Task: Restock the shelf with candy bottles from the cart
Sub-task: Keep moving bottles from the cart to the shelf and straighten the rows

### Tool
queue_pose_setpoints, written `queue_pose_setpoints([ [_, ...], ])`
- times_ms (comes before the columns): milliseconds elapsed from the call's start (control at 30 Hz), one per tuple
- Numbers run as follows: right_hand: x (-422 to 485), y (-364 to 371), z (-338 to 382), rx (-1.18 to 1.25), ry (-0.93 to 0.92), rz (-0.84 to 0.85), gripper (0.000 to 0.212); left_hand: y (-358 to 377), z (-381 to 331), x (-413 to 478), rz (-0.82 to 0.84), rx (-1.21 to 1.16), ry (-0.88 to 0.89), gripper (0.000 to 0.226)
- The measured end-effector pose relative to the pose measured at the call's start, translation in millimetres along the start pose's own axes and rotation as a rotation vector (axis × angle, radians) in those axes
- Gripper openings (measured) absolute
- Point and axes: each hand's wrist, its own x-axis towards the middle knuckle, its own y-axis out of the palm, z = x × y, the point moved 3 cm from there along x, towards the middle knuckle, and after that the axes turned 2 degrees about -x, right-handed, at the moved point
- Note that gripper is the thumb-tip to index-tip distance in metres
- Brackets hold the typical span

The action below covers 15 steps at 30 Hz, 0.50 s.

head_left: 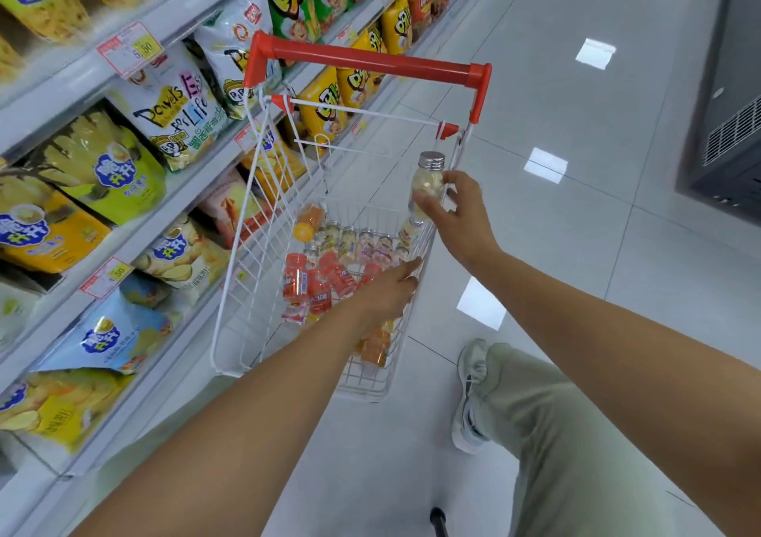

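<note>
Right hand (457,211): grasping one candy bottle (428,190), clear, pale contents, silver cap. Thumb and fingers are curled round its lower half. The bottle is near upright with the cap at 12 o'clock, and it sits at 10–11 o'clock of the palm. It is raised above the cart (247,215), by the cart's wall on the 3 o'clock side, below the red handle (370,60).

Left hand (387,289): inside the cart, fingers stretched straight toward 1 o'clock, nothing visibly gripped. The palm side is hidden.

Cart contents:
- A row of pale bottles (362,244) lies at 12 o'clock of the left hand.
- A cluster of orange bottles (325,285) lies at 9 o'clock of the left hand, just beside it.
- More orange bottles (374,347) lie under the wrist.

The held bottle is well apart from the left hand, at about its 1 o'clock.

The shelf (136,244) runs along the 9 o'clock side of the cart and is stocked with snack bags (173,108). The floor (576,248) is glossy tile. One shoe (473,392) stands at 5 o'clock of the cart.
</note>
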Motion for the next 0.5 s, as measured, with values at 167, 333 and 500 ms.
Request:
queue_pose_setpoints([
  [167, -4.0, 0.4, -2.0, 0.061, 0.053, 0.079, 0.037, 6.3, 0.3, -0.4, -0.006, 0.021, 0.032, 0.049],
  [333, 7.9, -8.6, -2.9, 0.078, 0.057, 0.127, 0.037, 15.0, -11.6, 2.5, -0.015, -0.052, 0.048, 0.047],
  [500, 24.9, -17.5, -7.5, 0.05, 0.036, 0.15, 0.045, 14.3, -24.8, 19.2, -0.035, 0.096, 0.119, 0.048],
])
